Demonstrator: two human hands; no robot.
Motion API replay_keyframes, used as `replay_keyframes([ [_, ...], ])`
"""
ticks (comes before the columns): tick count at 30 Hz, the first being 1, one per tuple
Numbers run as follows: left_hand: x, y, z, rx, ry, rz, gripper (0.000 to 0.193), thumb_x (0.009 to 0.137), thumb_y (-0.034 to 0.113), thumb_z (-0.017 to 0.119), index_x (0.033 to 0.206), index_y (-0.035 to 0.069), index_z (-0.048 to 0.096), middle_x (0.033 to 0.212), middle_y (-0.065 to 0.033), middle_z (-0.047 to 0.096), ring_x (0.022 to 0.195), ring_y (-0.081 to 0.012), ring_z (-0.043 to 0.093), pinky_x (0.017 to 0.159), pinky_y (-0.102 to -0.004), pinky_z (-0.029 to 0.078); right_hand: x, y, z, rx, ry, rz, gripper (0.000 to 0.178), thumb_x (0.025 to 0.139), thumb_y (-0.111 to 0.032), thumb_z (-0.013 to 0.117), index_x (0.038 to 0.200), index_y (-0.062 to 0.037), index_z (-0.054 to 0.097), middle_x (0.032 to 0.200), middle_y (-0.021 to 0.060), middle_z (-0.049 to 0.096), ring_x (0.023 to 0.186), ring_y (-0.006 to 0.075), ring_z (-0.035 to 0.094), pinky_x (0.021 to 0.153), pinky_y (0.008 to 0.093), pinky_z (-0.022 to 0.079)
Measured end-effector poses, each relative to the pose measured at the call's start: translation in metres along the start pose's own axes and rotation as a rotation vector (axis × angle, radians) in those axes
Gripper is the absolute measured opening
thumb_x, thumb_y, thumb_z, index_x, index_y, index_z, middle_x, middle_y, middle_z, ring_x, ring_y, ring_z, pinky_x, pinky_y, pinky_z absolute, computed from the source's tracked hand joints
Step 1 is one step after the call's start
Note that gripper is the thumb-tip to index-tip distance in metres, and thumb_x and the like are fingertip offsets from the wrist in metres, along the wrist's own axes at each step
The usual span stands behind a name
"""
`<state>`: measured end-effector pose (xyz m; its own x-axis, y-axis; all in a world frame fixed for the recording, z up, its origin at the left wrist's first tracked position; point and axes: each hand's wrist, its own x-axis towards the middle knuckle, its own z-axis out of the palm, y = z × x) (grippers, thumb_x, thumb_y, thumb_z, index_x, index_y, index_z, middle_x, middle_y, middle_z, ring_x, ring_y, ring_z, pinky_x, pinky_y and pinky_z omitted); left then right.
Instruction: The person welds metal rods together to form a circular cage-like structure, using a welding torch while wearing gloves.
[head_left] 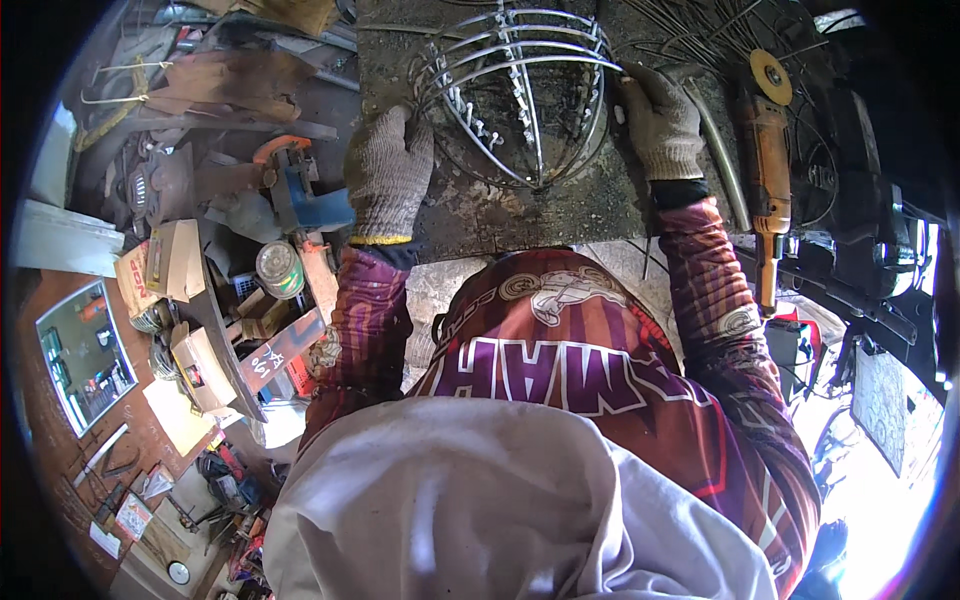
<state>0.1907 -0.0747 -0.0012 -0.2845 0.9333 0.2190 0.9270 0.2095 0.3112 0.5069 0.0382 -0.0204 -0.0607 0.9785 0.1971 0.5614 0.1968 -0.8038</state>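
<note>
A dome-shaped wire frame [533, 140] of curved metal strips and rods, with small blobs along its ribs, lies on a dark, worn worktable [480, 220]. My left hand [392, 175], in a grey knitted glove with a yellow cuff edge, is closed at the frame's left rim. At the opposite rim, my right hand [660, 120] is gloved alike, its fingers closed by the ends of the bent strips. Parts of the fingers on both hands are hidden. Just right of my right hand lies a grey metal tube [722, 160].
An orange angle grinder [770, 170] with a round disc lies at the table's right side. Loose wire rods [690, 30] tangle at the back right. Left of the table are a blue tool [305, 195], a round tin [279, 268] and cardboard boxes [178, 260].
</note>
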Motion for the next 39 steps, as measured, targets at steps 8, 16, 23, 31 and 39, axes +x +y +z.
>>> replay_keyframes([
  [8, 0.024, 0.071, -0.052, -0.305, 0.156, 0.353, 0.028, 0.091, 0.016, 0.072, 0.117, 0.007, 0.074, 0.107, -0.0153, 0.074, 0.096, -0.0333, 0.071, 0.084, -0.0401, 0.056, 0.0, 0.008, 0.006, 0.093, 0.007, 0.026, 0.025, 0.097, -0.025, 0.066, 0.118, -0.0139, 0.075, 0.104, 0.0104, 0.077, 0.098, 0.028, 0.074, 0.087, 0.0363, 0.057],
  [16, 0.04, 0.073, -0.033, -0.158, 0.186, 0.457, 0.024, 0.092, 0.02, 0.072, 0.113, 0.011, 0.075, 0.102, -0.0163, 0.073, 0.091, -0.0365, 0.071, 0.08, -0.0423, 0.057, 0.001, 0.005, 0.006, 0.062, -0.009, -0.016, 0.024, 0.097, -0.021, 0.066, 0.118, -0.012, 0.075, 0.109, 0.0113, 0.076, 0.102, 0.0258, 0.073, 0.089, 0.0355, 0.056],
  [23, 0.041, 0.07, -0.028, -0.074, 0.209, 0.49, 0.023, 0.091, 0.019, 0.073, 0.112, 0.01, 0.075, 0.098, -0.0167, 0.072, 0.089, -0.037, 0.071, 0.077, -0.043, 0.057, 0.002, 0.002, 0.0, 0.106, -0.009, -0.027, 0.039, 0.093, -0.025, 0.069, 0.129, -0.0105, 0.069, 0.111, 0.0115, 0.076, 0.105, 0.0273, 0.072, 0.093, 0.0379, 0.056],
  [31, 0.04, 0.07, -0.026, -0.152, 0.175, 0.457, 0.024, 0.093, 0.019, 0.072, 0.115, 0.011, 0.075, 0.101, -0.017, 0.072, 0.09, -0.0361, 0.071, 0.078, -0.0425, 0.057, -0.029, -0.017, -0.036, -0.448, -0.147, 0.015, 0.039, 0.089, -0.046, 0.069, 0.114, -0.0171, 0.075, 0.112, 0.0147, 0.073, 0.102, 0.0383, 0.07, 0.086, 0.0471, 0.056],
  [39, 0.039, 0.07, -0.021, -0.137, 0.228, 0.466, 0.024, 0.092, 0.019, 0.074, 0.115, 0.013, 0.076, 0.104, -0.0157, 0.073, 0.091, -0.0348, 0.072, 0.079, -0.0411, 0.058, -0.02, -0.049, -0.03, -0.743, -0.3, 0.085, 0.039, 0.089, -0.047, 0.069, 0.112, -0.0167, 0.078, 0.114, 0.0142, 0.072, 0.104, 0.0355, 0.07, 0.09, 0.045, 0.056],
])
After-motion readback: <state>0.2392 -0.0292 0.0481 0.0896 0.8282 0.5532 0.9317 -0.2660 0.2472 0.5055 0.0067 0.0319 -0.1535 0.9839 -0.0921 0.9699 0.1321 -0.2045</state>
